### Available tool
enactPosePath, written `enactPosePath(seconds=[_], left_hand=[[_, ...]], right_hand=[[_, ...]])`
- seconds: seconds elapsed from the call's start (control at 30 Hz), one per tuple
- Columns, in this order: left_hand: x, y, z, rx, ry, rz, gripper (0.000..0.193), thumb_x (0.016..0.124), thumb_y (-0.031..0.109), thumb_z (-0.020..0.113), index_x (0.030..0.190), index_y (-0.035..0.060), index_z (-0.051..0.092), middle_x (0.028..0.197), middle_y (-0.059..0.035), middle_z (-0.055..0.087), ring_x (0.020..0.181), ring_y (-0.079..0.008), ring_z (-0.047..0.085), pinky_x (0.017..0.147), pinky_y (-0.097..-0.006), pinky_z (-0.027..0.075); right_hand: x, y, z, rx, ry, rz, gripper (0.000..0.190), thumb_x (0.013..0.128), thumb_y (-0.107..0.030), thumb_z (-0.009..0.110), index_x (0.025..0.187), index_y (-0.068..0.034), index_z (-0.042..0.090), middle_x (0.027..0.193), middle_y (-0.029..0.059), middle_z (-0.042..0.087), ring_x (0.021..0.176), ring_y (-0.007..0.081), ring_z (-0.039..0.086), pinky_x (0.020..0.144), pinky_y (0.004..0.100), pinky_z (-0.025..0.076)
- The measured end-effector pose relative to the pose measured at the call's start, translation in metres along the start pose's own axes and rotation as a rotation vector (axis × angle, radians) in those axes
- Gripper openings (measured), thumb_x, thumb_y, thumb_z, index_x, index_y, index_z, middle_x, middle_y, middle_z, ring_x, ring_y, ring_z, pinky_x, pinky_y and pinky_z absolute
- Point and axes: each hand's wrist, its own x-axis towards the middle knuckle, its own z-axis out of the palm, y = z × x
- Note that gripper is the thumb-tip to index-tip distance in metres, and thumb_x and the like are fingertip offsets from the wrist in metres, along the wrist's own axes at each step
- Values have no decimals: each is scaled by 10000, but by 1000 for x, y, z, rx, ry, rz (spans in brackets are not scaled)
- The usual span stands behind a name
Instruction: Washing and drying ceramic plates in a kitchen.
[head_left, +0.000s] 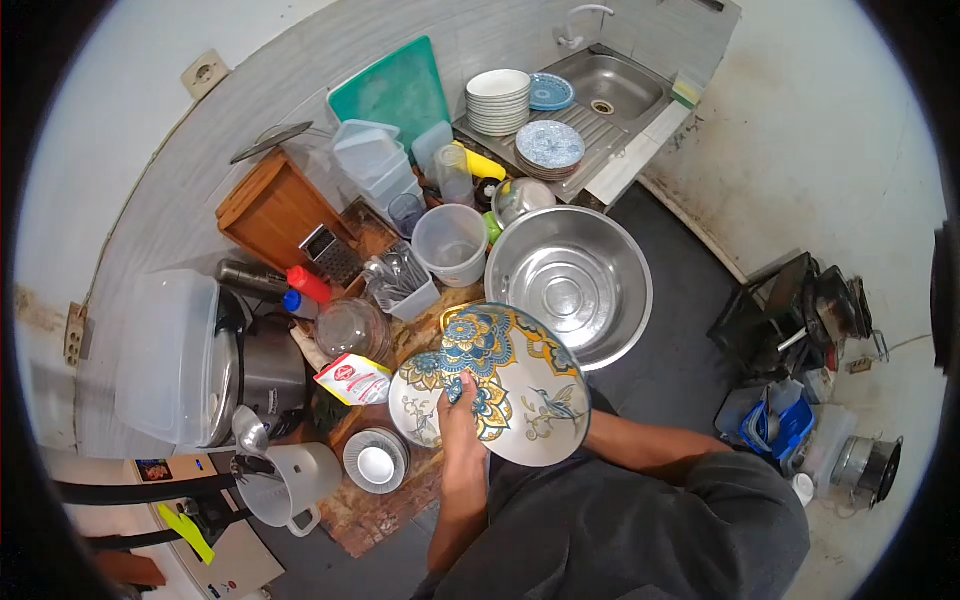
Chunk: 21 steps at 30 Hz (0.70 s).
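A large white plate with a blue and yellow flower and bird pattern (536, 397) is tilted up in front of me. My left hand (463, 420) grips its left side, thumb on the patterned face. My right forearm reaches behind this plate, which hides my right hand. A smaller plate with a like pattern (416, 397) shows partly behind the large one, at its left; what supports it is hidden. Beyond the plates lies a wide, empty metal basin (566, 292). A stack of small silvery bowls (376, 461) rests on the worn tabletop left of my left hand.
Stacked white plates (498, 103) and blue-patterned plates (550, 148) stand by the metal sink (619, 82). A clear plastic tub (450, 244), a cutlery container (412, 296) and a box grater (330, 253) crowd the table. A rice cooker (270, 367) and a white jug (296, 480) are at left.
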Motion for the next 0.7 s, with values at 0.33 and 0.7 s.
enactPosePath(seconds=[0.33, 0.7], left_hand=[[11, -15, 51, -69, 30, 12, 355, 1024, 195, 583, 1311, -8, 533, 1213, -153, 648, 1055, -275, 670, 904, -429, 568], [76, -112, 129, -136, 35, -70, 372, 1022, 208, 593, 1255, -79, 550, 1165, -169, 672, 960, -277, 703, 810, -427, 596]], right_hand=[[8, -102, 98, -455, -103, -298, 249, 1006, -184, 537, 1228, -113, 447, 1168, 105, 597, 1040, 175, 642, 917, 336, 544], [-57, -235, 4, -1370, 125, -24, 429, 999, -146, 559, 1388, 32, 522, 1375, 146, 590, 1279, 200, 511, 1094, 340, 386]])
